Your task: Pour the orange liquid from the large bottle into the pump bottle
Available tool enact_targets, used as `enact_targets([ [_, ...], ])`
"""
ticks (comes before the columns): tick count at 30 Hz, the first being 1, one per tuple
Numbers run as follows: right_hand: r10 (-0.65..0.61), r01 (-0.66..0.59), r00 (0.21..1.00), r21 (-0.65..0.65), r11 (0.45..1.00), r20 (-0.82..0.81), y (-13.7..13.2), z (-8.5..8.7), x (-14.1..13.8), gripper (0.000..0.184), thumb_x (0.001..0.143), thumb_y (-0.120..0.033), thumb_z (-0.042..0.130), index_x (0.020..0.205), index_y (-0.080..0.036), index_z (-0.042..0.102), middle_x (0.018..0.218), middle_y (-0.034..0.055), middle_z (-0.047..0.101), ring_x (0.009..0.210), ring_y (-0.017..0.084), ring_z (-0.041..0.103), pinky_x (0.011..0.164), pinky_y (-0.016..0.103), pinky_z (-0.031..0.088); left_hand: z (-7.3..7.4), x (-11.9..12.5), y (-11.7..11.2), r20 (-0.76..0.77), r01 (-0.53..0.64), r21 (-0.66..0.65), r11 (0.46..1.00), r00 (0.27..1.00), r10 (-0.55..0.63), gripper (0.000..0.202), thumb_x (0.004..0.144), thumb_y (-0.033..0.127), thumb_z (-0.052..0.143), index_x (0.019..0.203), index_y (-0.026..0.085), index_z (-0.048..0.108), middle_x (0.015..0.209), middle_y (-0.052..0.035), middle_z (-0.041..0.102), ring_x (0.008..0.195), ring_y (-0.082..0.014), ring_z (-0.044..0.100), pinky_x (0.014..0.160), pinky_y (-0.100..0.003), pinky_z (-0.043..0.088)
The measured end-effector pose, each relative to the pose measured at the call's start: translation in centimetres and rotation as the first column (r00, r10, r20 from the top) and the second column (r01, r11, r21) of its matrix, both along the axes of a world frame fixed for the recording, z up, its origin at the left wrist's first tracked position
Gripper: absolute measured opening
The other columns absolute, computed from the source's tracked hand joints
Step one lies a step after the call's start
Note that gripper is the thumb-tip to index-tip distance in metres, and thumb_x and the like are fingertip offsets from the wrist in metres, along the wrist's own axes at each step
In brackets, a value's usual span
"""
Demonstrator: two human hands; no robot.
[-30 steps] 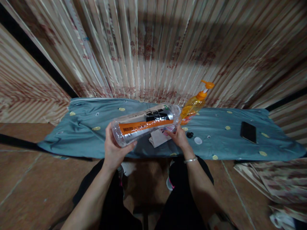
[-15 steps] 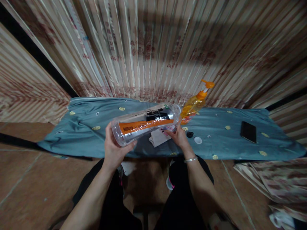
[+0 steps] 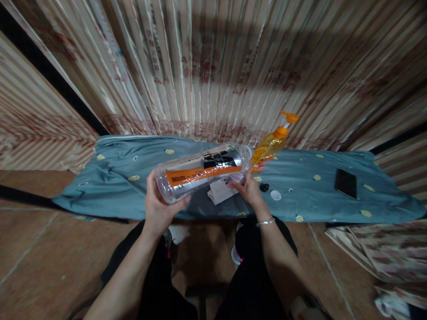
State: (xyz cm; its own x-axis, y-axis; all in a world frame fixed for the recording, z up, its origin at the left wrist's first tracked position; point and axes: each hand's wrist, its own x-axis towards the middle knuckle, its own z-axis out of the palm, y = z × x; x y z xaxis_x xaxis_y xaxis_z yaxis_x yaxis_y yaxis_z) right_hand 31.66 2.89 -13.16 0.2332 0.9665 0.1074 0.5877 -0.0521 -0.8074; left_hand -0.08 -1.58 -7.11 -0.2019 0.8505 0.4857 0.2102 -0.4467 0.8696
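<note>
A large clear plastic bottle (image 3: 203, 171) with an orange, silver and black label lies tilted across my view, its right end higher. My left hand (image 3: 162, 202) is wrapped round its left end from below. At the other end, my right hand (image 3: 249, 190) closes on the bottle's lower edge, its fingertips partly hidden. Beneath the bottle rests a folded white cloth or packet (image 3: 222, 191) with some print, close to my right thumb. An orange pump bottle (image 3: 268, 149) of yellow liquid stands just behind the bottle's right end, partly covered by it.
A black cap-like piece (image 3: 264, 187) and a white round disc (image 3: 275, 195) lie right of my right hand. Farther right is a dark phone-like slab (image 3: 346, 183). The narrow table wears a teal cloth (image 3: 116, 178); a pleated patterned curtain (image 3: 213, 66) hangs behind it.
The bottle has turned a little about its length: the code on the orange band has given way to large black characters. Both hands stay in nearly the same place.
</note>
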Motion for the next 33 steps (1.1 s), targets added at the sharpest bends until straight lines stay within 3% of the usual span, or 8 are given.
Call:
enact_targets([
  [4, 0.008, -0.008, 1.0, -0.011, 1.0, 0.001, -0.04, 0.19, 0.01, 0.068, 0.076, -0.062, 0.088, 0.123, -0.019, 0.065, 0.075, -0.0003, 0.068, 0.067, 0.024, 0.062, 0.069, 0.039, 0.052, -0.13, -0.09, 0.01, -0.015, 0.0, 0.007, 1.0, 1.0, 0.0, 0.108, 0.061, 0.067, 0.105, 0.147, 0.024, 0.056, 0.137, -0.0145, 0.072, 0.131, -0.04, 0.074, 0.111, -0.056, 0.066],
  [12, -0.006, 0.007, 1.0, -0.026, 1.0, 0.015, -0.11, 0.62, -0.25, 0.058, 0.078, -0.049, 0.089, 0.124, -0.021, 0.066, 0.077, -0.0007, 0.07, 0.069, 0.026, 0.066, 0.07, 0.04, 0.055, -0.03, -0.31, 0.06, -0.037, 0.018, 0.017, 1.0, 0.999, -0.017, 0.115, 0.057, 0.073, 0.105, 0.148, 0.025, 0.054, 0.135, -0.0131, 0.071, 0.131, -0.0395, 0.075, 0.111, -0.055, 0.066],
  [27, -0.011, 0.011, 1.0, -0.026, 1.0, 0.003, -0.06, 0.38, -0.22, 0.054, 0.078, -0.044, 0.088, 0.121, -0.022, 0.064, 0.075, -0.0024, 0.066, 0.068, 0.025, 0.063, 0.072, 0.04, 0.053, 0.02, -0.29, 0.08, -0.025, 0.013, 0.003, 1.0, 1.0, -0.013, 0.11, 0.06, 0.069, 0.105, 0.148, 0.025, 0.055, 0.142, -0.0146, 0.07, 0.135, -0.0407, 0.073, 0.112, -0.056, 0.065],
  [33, -0.012, 0.012, 1.0, -0.026, 1.0, 0.013, -0.02, 0.2, -0.11, 0.06, 0.078, -0.049, 0.089, 0.125, -0.02, 0.065, 0.078, 0.0001, 0.069, 0.07, 0.026, 0.066, 0.073, 0.04, 0.054, 0.08, -0.3, 0.05, -0.025, 0.011, 0.013, 1.0, 1.0, -0.011, 0.113, 0.059, 0.071, 0.105, 0.148, 0.024, 0.056, 0.141, -0.0157, 0.071, 0.133, -0.0422, 0.073, 0.111, -0.057, 0.066],
])
